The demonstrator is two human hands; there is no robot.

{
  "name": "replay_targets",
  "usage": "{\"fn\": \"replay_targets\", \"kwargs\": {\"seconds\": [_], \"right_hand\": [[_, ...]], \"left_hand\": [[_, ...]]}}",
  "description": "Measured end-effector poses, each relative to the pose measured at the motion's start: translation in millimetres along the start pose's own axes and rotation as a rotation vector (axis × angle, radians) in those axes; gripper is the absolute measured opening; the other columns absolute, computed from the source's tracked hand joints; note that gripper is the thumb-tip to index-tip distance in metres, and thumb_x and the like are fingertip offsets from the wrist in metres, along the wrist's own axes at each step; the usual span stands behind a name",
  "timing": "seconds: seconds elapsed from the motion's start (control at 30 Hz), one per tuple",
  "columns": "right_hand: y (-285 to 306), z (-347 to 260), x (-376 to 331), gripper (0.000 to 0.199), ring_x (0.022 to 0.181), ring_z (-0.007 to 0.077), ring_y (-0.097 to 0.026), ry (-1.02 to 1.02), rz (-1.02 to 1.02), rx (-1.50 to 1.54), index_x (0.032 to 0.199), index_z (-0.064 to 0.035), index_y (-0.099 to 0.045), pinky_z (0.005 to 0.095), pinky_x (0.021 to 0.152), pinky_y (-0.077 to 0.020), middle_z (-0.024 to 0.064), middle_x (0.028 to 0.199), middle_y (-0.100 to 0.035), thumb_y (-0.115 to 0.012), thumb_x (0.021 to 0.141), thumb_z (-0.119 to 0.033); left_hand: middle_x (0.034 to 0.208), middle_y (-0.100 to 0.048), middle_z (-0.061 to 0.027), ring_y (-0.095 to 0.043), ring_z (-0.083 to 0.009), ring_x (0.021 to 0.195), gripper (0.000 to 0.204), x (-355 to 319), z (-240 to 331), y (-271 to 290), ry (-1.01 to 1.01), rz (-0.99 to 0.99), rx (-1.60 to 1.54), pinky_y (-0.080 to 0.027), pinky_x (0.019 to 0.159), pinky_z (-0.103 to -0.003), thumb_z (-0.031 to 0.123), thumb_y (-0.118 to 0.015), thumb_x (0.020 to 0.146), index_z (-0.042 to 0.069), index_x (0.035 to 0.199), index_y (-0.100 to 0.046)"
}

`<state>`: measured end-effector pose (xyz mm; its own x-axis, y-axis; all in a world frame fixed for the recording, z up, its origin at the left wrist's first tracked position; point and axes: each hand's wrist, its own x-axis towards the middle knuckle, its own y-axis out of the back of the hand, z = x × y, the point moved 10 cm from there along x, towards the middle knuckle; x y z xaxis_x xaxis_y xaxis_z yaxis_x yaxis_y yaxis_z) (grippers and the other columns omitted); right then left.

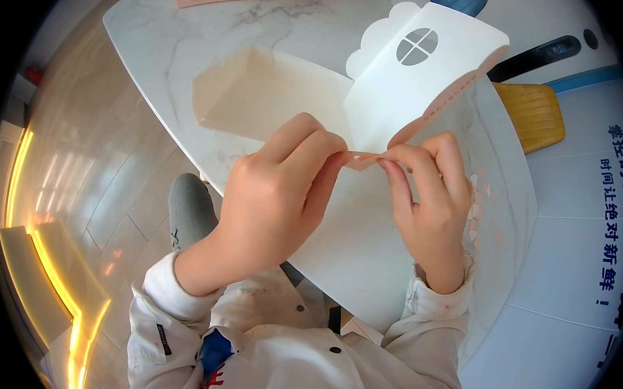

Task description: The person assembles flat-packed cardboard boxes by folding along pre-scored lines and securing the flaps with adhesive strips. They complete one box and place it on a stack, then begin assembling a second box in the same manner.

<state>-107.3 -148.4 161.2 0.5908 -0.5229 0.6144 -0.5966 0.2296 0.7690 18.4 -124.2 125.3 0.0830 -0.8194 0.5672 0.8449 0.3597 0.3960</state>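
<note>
White card box blank (pixel 371 93), unfolded, pale pink on edges. Scalloped panel with round window cutout raised upright. Pinched at lower tab.

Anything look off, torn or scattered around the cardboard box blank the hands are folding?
Small pale paper scraps lie scattered on the marble table just right of the right hand. The box blank itself shows no tears; both hands, the left hand included, pinch its near corner.
</note>
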Motion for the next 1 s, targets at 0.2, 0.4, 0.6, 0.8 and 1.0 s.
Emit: {"fn": "replay_targets", "kwargs": {"seconds": [0.2, 0.4, 0.6, 0.8, 1.0], "right_hand": [[-9, 18, 2, 0.019, 0.063, 0.0195, -0.055, -0.09, -0.099, 0.218, 0.087, -0.0022, -0.06, 0.0299, 0.051, -0.0425, 0.0065, 0.086, -0.05, -0.073, 0.075, 0.007], [-9, 16, 1, 0.02, 0.063, 0.0184, -0.055, -0.094, -0.087, 0.209, 0.086, -0.0022, -0.059, 0.0289, 0.051, -0.0428, 0.0059, 0.088, -0.052, -0.073, 0.075, 0.007], [-11, 2, -3, 0.019, 0.062, 0.0168, -0.055, 0.003, -0.047, 0.054, 0.082, -0.0004, -0.058, 0.0286, 0.049, -0.0434, 0.0054, 0.089, -0.053, -0.071, 0.071, 0.008], [-16, -15, -5, 0.017, 0.065, 0.0162, -0.055, 0.108, -0.04, -0.098, 0.08, 0.0034, -0.057, 0.0272, 0.049, -0.0438, 0.0079, 0.088, -0.051, -0.069, 0.069, 0.008], [-27, -18, -9, 0.016, 0.063, 0.016, -0.053, 0.193, -0.068, -0.234, 0.078, 0.0028, -0.056, 0.0251, 0.049, -0.0427, 0.0087, 0.088, -0.052, -0.066, 0.067, 0.008]], "left_hand": [[0.081, -0.06, -0.0073, -0.055, -0.0116, 0.059, 0.012, 1, -5, -1, 0.048, -0.057, -0.059, -0.044, 0.051, -0.022, -0.014, -0.064, 0.082, -0.004, 0.088, -0.064], [0.082, -0.06, -0.007, -0.055, -0.0118, 0.061, 0.011, 2, -8, -3, 0.056, -0.105, -0.106, -0.044, 0.051, -0.023, -0.013, -0.065, 0.082, -0.005, 0.088, -0.064], [0.08, -0.054, -0.0074, -0.053, -0.0207, 0.055, 0.009, 0, 0, -9, -0.034, -0.037, 0.0, -0.043, 0.048, -0.03, -0.007, -0.066, 0.082, 0.0, 0.087, -0.062], [0.078, -0.05, -0.008, -0.052, -0.0247, 0.052, 0.01, 1, 2, -14, -0.045, -0.016, 0.022, -0.042, 0.046, -0.034, -0.005, -0.066, 0.081, 0.001, 0.086, -0.061], [0.079, -0.057, -0.0081, -0.052, -0.0162, 0.057, 0.011, -2, 0, -23, -0.094, -0.02, 0.068, -0.041, 0.048, -0.028, -0.014, -0.064, 0.082, -0.004, 0.089, -0.064]]}}
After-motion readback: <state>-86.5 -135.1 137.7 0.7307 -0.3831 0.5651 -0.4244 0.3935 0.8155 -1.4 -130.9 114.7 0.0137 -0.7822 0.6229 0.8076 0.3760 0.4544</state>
